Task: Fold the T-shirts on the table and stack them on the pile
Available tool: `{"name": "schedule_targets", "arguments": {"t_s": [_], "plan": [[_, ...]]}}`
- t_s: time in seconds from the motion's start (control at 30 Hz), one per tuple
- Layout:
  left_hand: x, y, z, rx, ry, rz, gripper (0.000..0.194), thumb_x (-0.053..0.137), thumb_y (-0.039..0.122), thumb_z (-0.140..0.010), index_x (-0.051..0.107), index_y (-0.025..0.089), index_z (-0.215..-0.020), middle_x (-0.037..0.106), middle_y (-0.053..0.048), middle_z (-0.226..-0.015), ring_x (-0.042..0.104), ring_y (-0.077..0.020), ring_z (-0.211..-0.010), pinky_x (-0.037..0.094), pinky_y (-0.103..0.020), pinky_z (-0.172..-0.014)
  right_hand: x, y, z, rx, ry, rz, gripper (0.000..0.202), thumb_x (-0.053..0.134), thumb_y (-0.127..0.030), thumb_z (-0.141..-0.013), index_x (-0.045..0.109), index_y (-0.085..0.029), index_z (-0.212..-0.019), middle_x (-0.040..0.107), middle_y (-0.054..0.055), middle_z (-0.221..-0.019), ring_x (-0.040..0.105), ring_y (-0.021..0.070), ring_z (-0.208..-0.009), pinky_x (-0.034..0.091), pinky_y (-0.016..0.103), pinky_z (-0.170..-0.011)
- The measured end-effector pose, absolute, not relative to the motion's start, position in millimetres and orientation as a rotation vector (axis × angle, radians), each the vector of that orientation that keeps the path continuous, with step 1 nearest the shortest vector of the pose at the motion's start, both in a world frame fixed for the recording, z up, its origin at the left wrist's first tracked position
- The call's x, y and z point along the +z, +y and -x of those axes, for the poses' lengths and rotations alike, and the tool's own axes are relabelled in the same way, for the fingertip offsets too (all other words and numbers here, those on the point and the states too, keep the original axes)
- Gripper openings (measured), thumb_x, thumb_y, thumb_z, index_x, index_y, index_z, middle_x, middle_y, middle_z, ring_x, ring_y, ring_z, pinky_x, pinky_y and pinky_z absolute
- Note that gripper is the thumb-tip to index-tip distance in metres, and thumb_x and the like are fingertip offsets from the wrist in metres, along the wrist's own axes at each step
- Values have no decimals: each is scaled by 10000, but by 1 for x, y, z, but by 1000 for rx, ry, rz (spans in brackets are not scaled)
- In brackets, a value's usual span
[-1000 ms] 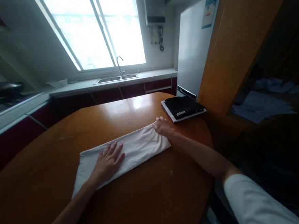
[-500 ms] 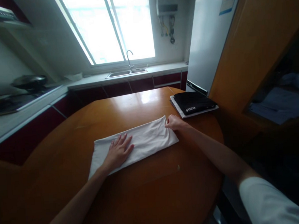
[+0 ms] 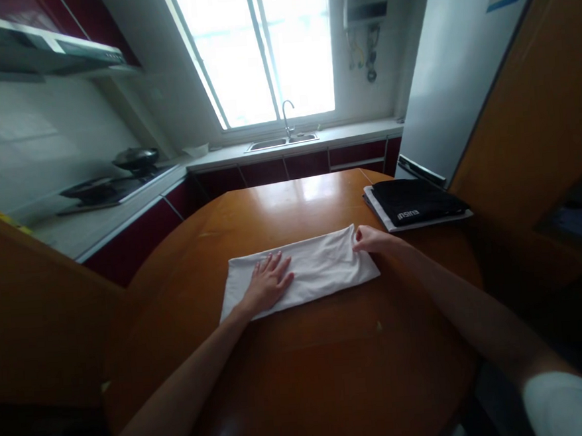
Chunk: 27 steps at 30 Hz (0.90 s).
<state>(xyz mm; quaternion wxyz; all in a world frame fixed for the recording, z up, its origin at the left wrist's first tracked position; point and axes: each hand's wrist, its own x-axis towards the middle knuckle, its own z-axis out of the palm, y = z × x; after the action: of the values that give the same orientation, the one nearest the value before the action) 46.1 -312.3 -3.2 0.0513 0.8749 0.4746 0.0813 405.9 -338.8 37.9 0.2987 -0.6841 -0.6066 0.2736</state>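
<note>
A white cloth (image 3: 319, 269), folded into a long strip, lies on the brown wooden table (image 3: 301, 370). My left hand (image 3: 268, 284) rests flat on its left half, fingers spread. At the cloth's right end, my right hand (image 3: 369, 238) is closed, with thumb and fingers pinching its edge. Small wrinkles run through the fabric near that pinch.
Folded black clothing (image 3: 414, 201) with white lettering lies on white fabric at the table's back right. Beyond the table stand a counter with a sink (image 3: 283, 141), a stove with a pan (image 3: 136, 157) at left, and a fridge (image 3: 452, 67) at right.
The view has turned to the left, so the table, cloth and hands appear farther right. Both hands keep the same places on the cloth.
</note>
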Motion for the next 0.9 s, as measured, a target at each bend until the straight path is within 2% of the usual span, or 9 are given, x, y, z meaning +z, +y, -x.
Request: {"name": "schedule_targets", "arguments": {"t_s": [0.17, 0.3, 0.37, 0.43, 0.53, 0.6, 0.67, 0.73, 0.9], "plan": [[-1, -315, -47, 236, 1437, -2664, 617, 355, 592, -1006, 429, 288, -1538, 265, -77, -1659, 178, -340, -1540, 156, -574, -1220, 42, -344, -405, 911, -1439, 1800, 346, 808, -162, -611, 589, -179, -879, 597, -10, -674, 555, 140, -551, 415, 216, -438], [3, -317, -50, 348, 1419, -2636, 590, 432, 536, -996, 487, 233, -1499, 320, -126, -1634, 189, -373, -1530, 141, -620, -1209, 50, -344, -400, 943, -1407, 1636, 364, 786, -156, -619, 591, -171, -926, 612, 4, -783, 562, 122, -591, 446, 212, -479], [9, -320, -54, 538, 1336, -2588, 575, 476, 512, -983, 519, 208, -1469, 384, -146, -1597, 242, -368, -1511, 159, -609, -1212, 54, -345, -391, 901, -1425, 1487, 337, 780, -189, -640, 581, -178, -911, 627, 15, -844, 599, 128, -659, 493, 221, -549], [16, -326, -62, 752, 1159, -2433, 562, 492, 519, -980, 538, 206, -1445, 482, -156, -1521, 381, -339, -1439, 272, -557, -1190, 57, -348, -376, 891, -1455, 1298, 333, 789, -247, -661, 561, -190, -897, 645, 30, -922, 638, 139, -739, 539, 246, -640], [25, -340, -76, 870, 831, -1954, 616, 490, 574, -977, 467, 239, -1493, 565, -160, -1424, 600, -286, -1204, 485, -459, -1014, 56, -362, -344, 988, -1556, 1006, 384, 788, -348, -733, 561, -207, -1009, 659, 64, -1102, 678, 155, -834, 572, 297, -749], [27, -348, -84, 875, 713, -1652, 700, 520, 603, -957, 365, 270, -1553, 576, -152, -1406, 654, -253, -1086, 534, -386, -888, 53, -375, -322, 1085, -1664, 848, 420, 747, -400, -815, 562, -222, -1148, 636, 91, -1237, 690, 181, -956, 574, 332, -834], [27, -352, -88, 902, 731, -1485, 753, 599, 594, -918, 355, 282, -1558, 615, -124, -1350, 665, -221, -1006, 526, -308, -792, 48, -388, -305, 1151, -1786, 726, 438, 690, -416, -889, 552, -234, -1262, 598, 104, -1344, 658, 210, -1126, 538, 370, -960], [24, -353, -88, 921, 827, -1416, 706, 666, 558, -883, 479, 249, -1490, 677, -99, -1236, 657, -196, -938, 488, -248, -714, 43, -397, -294, 1155, -1875, 651, 434, 641, -412, -938, 547, -237, -1325, 579, 104, -1395, 599, 223, -1244, 464, 407, -1075], [18, -344, -84, 875, 902, -1281, 586, 731, 511, -841, 635, 224, -1343, 707, -74, -1133, 627, -147, -841, 418, -197, -615, 33, -398, -285, 1171, -1856, 612, 436, 550, -471, -989, 568, -229, -1352, 592, 108, -1407, 567, 235, -1298, 435, 416, -1105]]}}
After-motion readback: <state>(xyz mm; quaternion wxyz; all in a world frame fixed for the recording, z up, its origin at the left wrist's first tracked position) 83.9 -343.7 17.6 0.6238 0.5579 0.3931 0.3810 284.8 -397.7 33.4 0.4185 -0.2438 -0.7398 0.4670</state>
